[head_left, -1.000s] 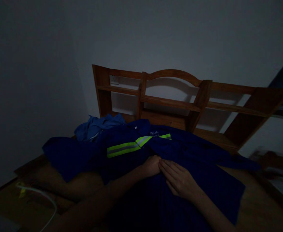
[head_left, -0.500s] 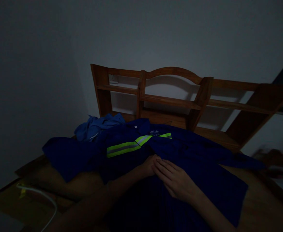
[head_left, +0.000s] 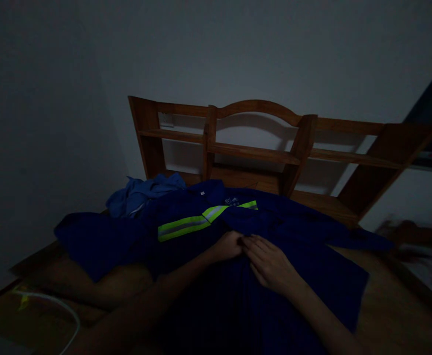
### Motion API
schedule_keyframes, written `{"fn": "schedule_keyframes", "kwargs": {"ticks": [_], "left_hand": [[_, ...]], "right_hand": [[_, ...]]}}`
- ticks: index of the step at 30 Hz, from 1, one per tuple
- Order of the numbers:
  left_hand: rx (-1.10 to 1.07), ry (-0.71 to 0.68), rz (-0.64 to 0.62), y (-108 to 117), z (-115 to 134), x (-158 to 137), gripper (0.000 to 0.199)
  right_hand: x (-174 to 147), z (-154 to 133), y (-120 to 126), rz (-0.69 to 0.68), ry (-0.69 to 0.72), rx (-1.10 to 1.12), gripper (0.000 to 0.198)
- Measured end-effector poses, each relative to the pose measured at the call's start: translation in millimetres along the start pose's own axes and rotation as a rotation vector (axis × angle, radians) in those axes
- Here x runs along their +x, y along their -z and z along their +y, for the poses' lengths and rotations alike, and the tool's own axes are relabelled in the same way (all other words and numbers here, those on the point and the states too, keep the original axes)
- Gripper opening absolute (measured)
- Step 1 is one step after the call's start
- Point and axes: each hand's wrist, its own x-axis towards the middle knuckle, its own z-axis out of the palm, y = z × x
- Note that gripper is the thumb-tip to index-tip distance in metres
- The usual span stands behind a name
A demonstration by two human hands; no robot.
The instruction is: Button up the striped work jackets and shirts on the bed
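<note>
A dark blue work jacket (head_left: 304, 256) with yellow-green and silver reflective strips lies spread over the wooden desk, its collar toward the shelf and its sleeves out to both sides. My left hand (head_left: 229, 245) is closed on the front edge of the jacket, just below the reflective strip. Against its fingertips, my right hand (head_left: 271, 261) pinches the same edge, its fingers bent together. What lies exactly between the fingertips is hidden and too dark to make out. Fabric gathers in folds below both hands.
A lighter blue crumpled garment (head_left: 142, 193) lies at the back left, by the jacket's collar. Behind it stands a wooden shelf unit (head_left: 252, 153) against the wall. A white cable (head_left: 62, 303) curves over the desk (head_left: 393, 301) at the lower left.
My hands have shifted slightly, the right fingers now more bent, both still together at the jacket's front edge. The whole view has moved a little, so the scene sits further left.
</note>
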Motion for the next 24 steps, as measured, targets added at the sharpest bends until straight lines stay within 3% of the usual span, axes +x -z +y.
{"fn": "schedule_keyframes", "kwargs": {"ticks": [2, 6, 9, 14, 24], "left_hand": [[-0.124, 0.07, -0.004, 4.0, 4.2, 2.8, 0.012], [-0.506, 0.273, -0.014, 9.7, 17.3, 2.9, 0.061], [-0.651, 0.297, -0.038, 10.2, 25.7, -0.1, 0.064], [-0.764, 0.291, -0.05, 4.7, 34.6, -2.9, 0.051], [-0.732, 0.29, -0.139, -2.0, 32.4, -6.9, 0.036]], "right_hand": [[-7.7, 13.1, 2.8, 0.096, -0.148, 0.077, 0.033], [-19.2, 36.2, 18.7, 0.269, -0.509, 0.294, 0.019], [-21.9, 41.5, 25.5, 0.18, -0.643, 0.403, 0.019], [-22.0, 32.0, 13.3, -0.099, -0.643, 0.506, 0.039], [-15.3, 26.3, 9.7, -0.117, -0.595, 0.877, 0.032]]}}
